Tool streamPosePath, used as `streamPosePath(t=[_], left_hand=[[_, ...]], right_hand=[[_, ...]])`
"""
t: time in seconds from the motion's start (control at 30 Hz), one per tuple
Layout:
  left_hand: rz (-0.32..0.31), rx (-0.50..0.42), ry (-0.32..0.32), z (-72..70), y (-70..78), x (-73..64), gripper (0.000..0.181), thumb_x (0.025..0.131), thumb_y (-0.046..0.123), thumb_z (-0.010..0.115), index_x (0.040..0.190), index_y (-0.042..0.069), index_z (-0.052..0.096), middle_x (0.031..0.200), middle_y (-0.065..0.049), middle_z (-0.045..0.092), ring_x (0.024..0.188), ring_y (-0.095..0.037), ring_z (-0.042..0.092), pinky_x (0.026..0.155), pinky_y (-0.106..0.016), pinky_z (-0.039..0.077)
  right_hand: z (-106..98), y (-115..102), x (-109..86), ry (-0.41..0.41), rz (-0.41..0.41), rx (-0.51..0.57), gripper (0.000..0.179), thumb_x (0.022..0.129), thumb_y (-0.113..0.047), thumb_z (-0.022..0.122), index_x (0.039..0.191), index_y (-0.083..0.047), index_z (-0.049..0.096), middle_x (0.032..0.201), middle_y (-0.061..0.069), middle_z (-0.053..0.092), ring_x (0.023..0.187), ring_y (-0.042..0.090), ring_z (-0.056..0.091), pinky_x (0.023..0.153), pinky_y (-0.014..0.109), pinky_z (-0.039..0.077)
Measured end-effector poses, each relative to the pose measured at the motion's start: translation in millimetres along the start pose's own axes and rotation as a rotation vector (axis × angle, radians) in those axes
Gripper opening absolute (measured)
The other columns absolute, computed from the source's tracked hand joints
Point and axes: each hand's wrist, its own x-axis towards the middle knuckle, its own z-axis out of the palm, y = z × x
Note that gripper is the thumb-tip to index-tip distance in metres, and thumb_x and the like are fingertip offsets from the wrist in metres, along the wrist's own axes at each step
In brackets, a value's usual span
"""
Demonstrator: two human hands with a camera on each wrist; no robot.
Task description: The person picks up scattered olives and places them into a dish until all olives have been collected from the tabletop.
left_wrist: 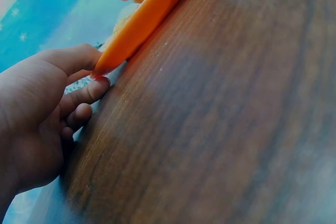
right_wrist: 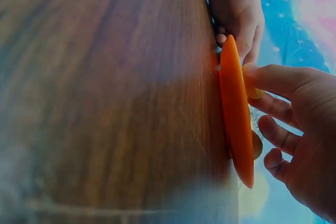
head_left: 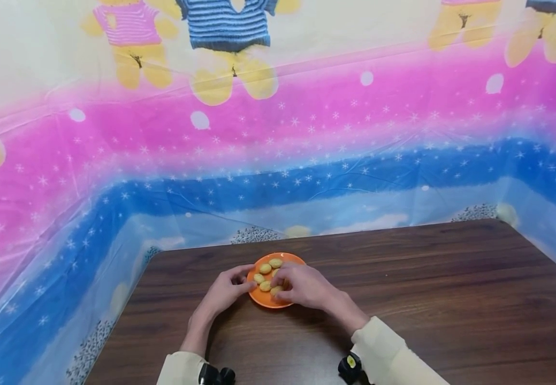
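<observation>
An orange plate (head_left: pixel 274 306) on the table carries several small, yellow, biscuit-like ovals. At its left rim is my left hand (head_left: pixel 226 291); the left wrist view shows the thumb and fingers (left_wrist: pixel 86 94) pinching the rim from above and below. Over the right side of the plate, my right hand (head_left: pixel 309 289) reaches in. Its thumb and forefinger pinch one yellow oval biscuit (right_wrist: pixel 254 88) close over the plate, while the other fingers stay loosely bent. Part of the biscuits is hidden behind the right hand in the head view.
The dark wooden table (head_left: pixel 427 283) extends widely to the right and toward me. A printed cloth (head_left: pixel 306 133) with pink and blue bands hangs behind the table and along its sides. Black wrist devices (head_left: pixel 350 368) sit by both cream sleeves (head_left: pixel 393 347).
</observation>
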Motion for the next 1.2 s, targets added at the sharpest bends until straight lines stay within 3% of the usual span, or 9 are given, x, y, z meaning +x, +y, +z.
streamPosePath(t=[0.4,0.67,0.97,1.2], left_hand=[[0.003,0.007,-0.007,-0.8,0.1,-2.1,0.046,0.090,0.028,0.073,0.135,0.022,0.062,0.090,-0.003,0.059,0.084,-0.018,0.051,0.074,-0.031,0.039],[0.006,0.018,-0.011,-4.8,0.7,-3.5,0.047,0.090,0.030,0.073,0.135,0.022,0.062,0.090,-0.003,0.058,0.083,-0.017,0.051,0.073,-0.031,0.039],[-0.012,0.022,-0.016,-9.8,-2.8,-7.8,0.049,0.090,0.030,0.073,0.136,0.021,0.061,0.089,-0.004,0.058,0.081,-0.018,0.051,0.068,-0.030,0.038],[0.022,0.100,-0.030,-11.3,5.9,-3.9,0.047,0.088,0.032,0.075,0.133,0.021,0.064,0.103,-0.004,0.058,0.089,-0.018,0.051,0.074,-0.031,0.042]], right_hand=[[2,-1,1.5,-0.058,-0.020,-0.079,0.018,0.091,-0.031,0.073,0.108,-0.024,0.074,0.106,-0.010,0.065,0.092,0.005,0.055,0.087,0.028,0.050],[-11,5,-7.0,-0.051,-0.020,0.009,0.016,0.094,-0.027,0.068,0.109,-0.022,0.074,0.106,-0.011,0.064,0.095,0.007,0.060,0.091,0.031,0.051],[-34,25,-22.1,0.032,0.004,0.044,0.021,0.096,-0.023,0.066,0.115,-0.017,0.073,0.107,-0.005,0.064,0.088,0.009,0.059,0.076,0.028,0.051],[-47,57,-49.3,0.123,0.099,-0.010,0.030,0.095,-0.029,0.067,0.123,-0.019,0.069,0.122,-0.002,0.064,0.114,0.017,0.062,0.097,0.042,0.050]])
